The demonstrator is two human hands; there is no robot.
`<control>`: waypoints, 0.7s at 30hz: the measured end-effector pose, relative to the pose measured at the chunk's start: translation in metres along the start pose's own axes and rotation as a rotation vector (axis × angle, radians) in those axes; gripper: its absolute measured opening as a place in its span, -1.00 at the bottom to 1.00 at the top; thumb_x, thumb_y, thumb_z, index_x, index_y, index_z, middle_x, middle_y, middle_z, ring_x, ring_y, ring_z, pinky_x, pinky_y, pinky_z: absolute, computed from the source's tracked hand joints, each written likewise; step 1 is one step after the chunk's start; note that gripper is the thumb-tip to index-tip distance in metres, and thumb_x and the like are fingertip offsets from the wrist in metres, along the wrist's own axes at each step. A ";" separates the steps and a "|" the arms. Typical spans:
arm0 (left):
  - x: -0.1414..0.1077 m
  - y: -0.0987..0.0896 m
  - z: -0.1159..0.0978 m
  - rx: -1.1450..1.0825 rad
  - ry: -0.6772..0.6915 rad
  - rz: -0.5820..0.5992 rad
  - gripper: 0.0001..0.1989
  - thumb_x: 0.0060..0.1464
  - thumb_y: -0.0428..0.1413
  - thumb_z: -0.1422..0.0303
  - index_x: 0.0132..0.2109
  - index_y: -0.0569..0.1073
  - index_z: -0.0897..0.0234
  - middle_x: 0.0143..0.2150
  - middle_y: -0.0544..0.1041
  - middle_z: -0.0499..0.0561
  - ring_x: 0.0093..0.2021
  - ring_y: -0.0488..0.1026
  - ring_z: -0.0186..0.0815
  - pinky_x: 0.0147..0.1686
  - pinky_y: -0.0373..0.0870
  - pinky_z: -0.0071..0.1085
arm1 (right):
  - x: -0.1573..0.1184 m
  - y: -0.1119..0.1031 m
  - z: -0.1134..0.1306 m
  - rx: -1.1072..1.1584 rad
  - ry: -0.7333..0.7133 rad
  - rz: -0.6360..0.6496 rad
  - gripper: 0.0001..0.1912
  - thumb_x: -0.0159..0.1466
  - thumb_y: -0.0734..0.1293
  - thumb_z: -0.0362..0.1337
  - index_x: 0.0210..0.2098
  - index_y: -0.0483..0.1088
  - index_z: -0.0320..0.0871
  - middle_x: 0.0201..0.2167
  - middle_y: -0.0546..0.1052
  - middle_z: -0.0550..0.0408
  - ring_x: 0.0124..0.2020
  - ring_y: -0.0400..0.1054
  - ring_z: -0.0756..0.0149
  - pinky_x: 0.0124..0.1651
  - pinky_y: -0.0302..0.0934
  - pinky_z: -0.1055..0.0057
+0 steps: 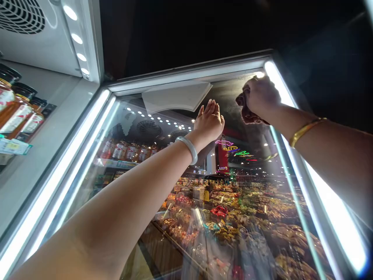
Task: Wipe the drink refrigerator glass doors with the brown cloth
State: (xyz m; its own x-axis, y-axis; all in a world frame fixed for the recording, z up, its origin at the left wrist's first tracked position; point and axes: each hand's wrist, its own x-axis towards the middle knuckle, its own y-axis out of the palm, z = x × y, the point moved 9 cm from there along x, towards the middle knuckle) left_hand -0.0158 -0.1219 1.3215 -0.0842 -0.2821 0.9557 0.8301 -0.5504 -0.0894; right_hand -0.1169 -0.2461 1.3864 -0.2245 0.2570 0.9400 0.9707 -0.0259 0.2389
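Note:
A glass door [247, 186] with a lit white frame fills the middle of the view. My left hand [209, 121] lies against the upper glass, palm down, fingers stretched out, with a pale bangle on the wrist. It is just right of a white sheet [177, 97] on the glass. My right hand [262, 95], slightly blurred, is closed around a dark brown cloth [247, 111] near the door's upper right corner; a gold bracelet circles that wrist.
Jars with black lids [21, 111] stand on a shelf at the left, above a price tag [14, 147]. A round vent grille [21, 15] and small lights are overhead. Colourful goods show in or through the glass.

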 end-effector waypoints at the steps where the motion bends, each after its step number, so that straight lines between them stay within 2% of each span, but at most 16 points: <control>1: 0.003 0.000 0.000 -0.007 -0.003 -0.004 -0.33 0.40 -0.28 0.33 0.55 0.01 0.54 0.63 -0.07 0.17 0.63 -0.24 -0.21 0.59 -0.30 -0.21 | -0.012 -0.003 -0.003 -0.030 0.062 -0.002 -0.61 0.42 0.12 -0.27 0.12 0.43 -0.15 0.21 0.38 -0.36 0.20 0.28 -0.18 0.15 0.26 -0.18; 3: 0.006 -0.001 0.000 -0.025 -0.007 0.000 -0.32 0.40 -0.27 0.34 0.56 -0.04 0.54 0.63 -0.09 0.17 0.63 -0.25 -0.20 0.59 -0.31 -0.18 | -0.040 -0.001 0.005 -0.075 0.106 0.023 -0.59 0.38 0.16 -0.27 0.16 0.42 -0.11 0.24 0.36 -0.32 0.22 0.28 -0.23 0.15 0.29 -0.20; 5: 0.008 -0.002 0.001 -0.044 -0.010 0.009 -0.32 0.40 -0.27 0.36 0.56 -0.07 0.55 0.64 -0.11 0.17 0.63 -0.26 -0.19 0.59 -0.31 -0.16 | -0.057 0.007 0.029 -0.068 -0.012 0.056 -0.55 0.34 0.20 -0.26 0.19 0.42 -0.03 0.29 0.35 -0.17 0.28 0.25 -0.20 0.22 0.29 -0.18; 7: 0.007 -0.003 0.001 -0.062 -0.007 0.012 -0.34 0.41 -0.28 0.37 0.56 -0.04 0.53 0.63 -0.09 0.16 0.63 -0.25 -0.21 0.59 -0.28 -0.16 | -0.056 0.018 0.050 -0.028 -0.147 0.078 -0.51 0.33 0.20 -0.27 0.23 0.40 0.06 0.33 0.36 -0.01 0.34 0.22 -0.09 0.30 0.28 -0.11; 9: 0.006 -0.005 0.002 -0.068 -0.006 -0.002 -0.35 0.41 -0.30 0.37 0.55 0.00 0.51 0.63 -0.05 0.15 0.63 -0.22 -0.21 0.59 -0.25 -0.17 | -0.040 0.026 0.053 0.015 -0.201 0.095 -0.47 0.34 0.20 -0.28 0.27 0.36 0.12 0.35 0.36 0.08 0.33 0.24 0.00 0.31 0.28 -0.06; 11: 0.004 -0.006 0.006 -0.060 -0.017 -0.014 -0.35 0.42 -0.28 0.36 0.55 0.00 0.50 0.63 -0.05 0.14 0.63 -0.21 -0.20 0.59 -0.25 -0.16 | -0.014 0.031 0.039 0.027 -0.121 0.086 -0.50 0.37 0.19 -0.25 0.27 0.35 0.08 0.34 0.37 0.04 0.27 0.28 0.00 0.26 0.28 -0.07; 14: -0.001 -0.004 0.023 -0.039 -0.053 -0.016 -0.35 0.42 -0.24 0.33 0.56 -0.01 0.46 0.63 -0.06 0.11 0.63 -0.21 -0.21 0.59 -0.27 -0.17 | 0.014 0.030 0.016 0.016 0.081 0.006 -0.58 0.44 0.13 -0.19 0.21 0.38 -0.08 0.33 0.35 -0.19 0.26 0.24 -0.09 0.24 0.20 -0.17; 16: -0.006 -0.003 0.037 -0.030 -0.063 -0.008 -0.35 0.43 -0.23 0.31 0.57 -0.01 0.41 0.63 -0.07 0.08 0.63 -0.22 -0.21 0.59 -0.26 -0.17 | 0.019 0.034 0.018 0.008 0.155 -0.013 -0.60 0.45 0.16 -0.17 0.18 0.40 -0.14 0.32 0.33 -0.27 0.30 0.18 -0.13 0.26 0.14 -0.18; 18: -0.013 -0.003 0.052 -0.014 -0.072 -0.006 -0.34 0.43 -0.25 0.31 0.57 -0.04 0.40 0.64 -0.08 0.06 0.63 -0.23 -0.21 0.59 -0.26 -0.18 | 0.017 0.041 0.039 0.007 0.135 0.017 -0.61 0.42 0.21 -0.21 0.17 0.41 -0.16 0.31 0.34 -0.27 0.32 0.17 -0.12 0.27 0.13 -0.14; 21: -0.023 -0.005 0.072 0.005 -0.072 -0.002 -0.33 0.43 -0.29 0.29 0.58 -0.08 0.41 0.64 -0.11 0.06 0.63 -0.24 -0.22 0.59 -0.29 -0.19 | -0.001 0.050 0.087 0.024 -0.039 0.092 -0.58 0.39 0.21 -0.25 0.21 0.40 -0.14 0.31 0.36 -0.21 0.33 0.19 -0.12 0.24 0.20 -0.10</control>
State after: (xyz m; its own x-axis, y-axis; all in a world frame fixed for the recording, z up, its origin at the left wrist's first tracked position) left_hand 0.0216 -0.0564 1.3206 -0.0461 -0.2241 0.9735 0.8330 -0.5466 -0.0864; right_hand -0.0610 -0.1632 1.3762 -0.1314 0.2918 0.9474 0.9889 -0.0285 0.1459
